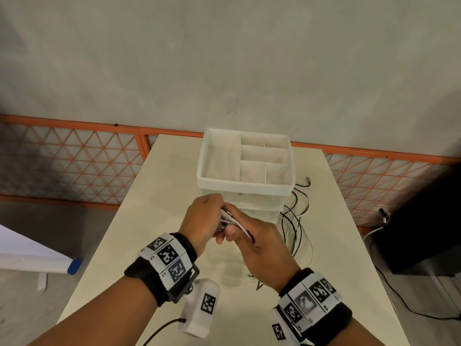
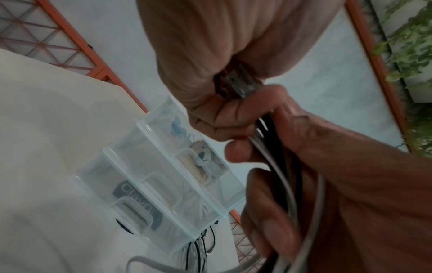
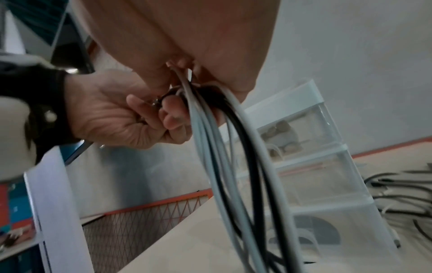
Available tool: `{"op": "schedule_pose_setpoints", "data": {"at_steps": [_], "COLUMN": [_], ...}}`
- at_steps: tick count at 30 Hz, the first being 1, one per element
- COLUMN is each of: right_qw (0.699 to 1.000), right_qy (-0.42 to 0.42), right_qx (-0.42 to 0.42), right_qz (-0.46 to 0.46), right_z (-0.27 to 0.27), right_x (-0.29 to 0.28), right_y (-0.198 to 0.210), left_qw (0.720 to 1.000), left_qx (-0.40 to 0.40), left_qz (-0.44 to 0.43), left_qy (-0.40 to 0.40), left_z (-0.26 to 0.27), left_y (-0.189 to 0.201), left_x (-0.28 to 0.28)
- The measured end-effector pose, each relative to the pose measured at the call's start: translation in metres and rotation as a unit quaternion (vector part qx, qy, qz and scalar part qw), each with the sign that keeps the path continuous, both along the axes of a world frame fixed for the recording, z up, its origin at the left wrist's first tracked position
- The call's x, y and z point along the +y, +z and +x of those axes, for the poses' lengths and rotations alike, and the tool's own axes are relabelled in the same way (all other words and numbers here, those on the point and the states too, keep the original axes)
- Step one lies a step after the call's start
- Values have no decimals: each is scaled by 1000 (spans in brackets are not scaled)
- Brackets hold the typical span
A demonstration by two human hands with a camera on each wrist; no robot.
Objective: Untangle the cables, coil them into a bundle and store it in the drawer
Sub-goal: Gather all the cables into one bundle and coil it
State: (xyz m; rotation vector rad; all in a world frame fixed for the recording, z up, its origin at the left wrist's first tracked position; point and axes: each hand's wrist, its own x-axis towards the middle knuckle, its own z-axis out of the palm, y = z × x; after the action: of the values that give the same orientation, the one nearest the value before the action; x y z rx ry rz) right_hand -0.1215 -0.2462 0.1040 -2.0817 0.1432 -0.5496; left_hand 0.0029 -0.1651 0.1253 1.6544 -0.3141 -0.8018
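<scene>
Both hands meet above the table (image 1: 129,221), just in front of the drawer unit (image 1: 259,203). Her or his left hand (image 1: 202,218) curls its fingers round metal plug ends, pinching them. Right hand (image 1: 259,245) grips a bunch of white and black cables (image 3: 224,147) whose loops hang down toward the tabletop. Further cables (image 1: 296,216) lie loose on the table beside the unit's right side. On top of the clear drawers sits a white divided tray (image 1: 217,183). Behind runs an orange lattice railing (image 1: 74,158).
</scene>
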Motion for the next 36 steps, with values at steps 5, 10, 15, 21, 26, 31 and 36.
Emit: {"op": "schedule_pose_setpoints", "data": {"at_steps": [5,10,15,21,26,31,36], "right_qw": [1000,998,998,987,993,999,997], "right_qy": [-9,-22,-35,-89,-16,-32,-61], "right_qx": [13,13,39,71,111,39,-13], "right_qz": [-27,-63,36,113,38,-2,-38], "right_z": [1,4,2,-4,4,3,-9], "right_x": [-3,-9,-6,-15,-11,-14,-29], "right_y": [-12,-18,-10,-12,-1,14,7], "left_qw": [999,996,998,996,950,947,907], "left_qx": [41,58,-8,-13,-280,-200,-264], "left_qz": [-1,-10,-54,74,84,92,167], "left_qy": [-23,-60,7,-54,-106,-235,-283], "left_z": [2,1,7,26,23,-6,16], "left_y": [7,11,9,3,15,20,20], "left_x": [4,8,4,19,11,-7,5]}}
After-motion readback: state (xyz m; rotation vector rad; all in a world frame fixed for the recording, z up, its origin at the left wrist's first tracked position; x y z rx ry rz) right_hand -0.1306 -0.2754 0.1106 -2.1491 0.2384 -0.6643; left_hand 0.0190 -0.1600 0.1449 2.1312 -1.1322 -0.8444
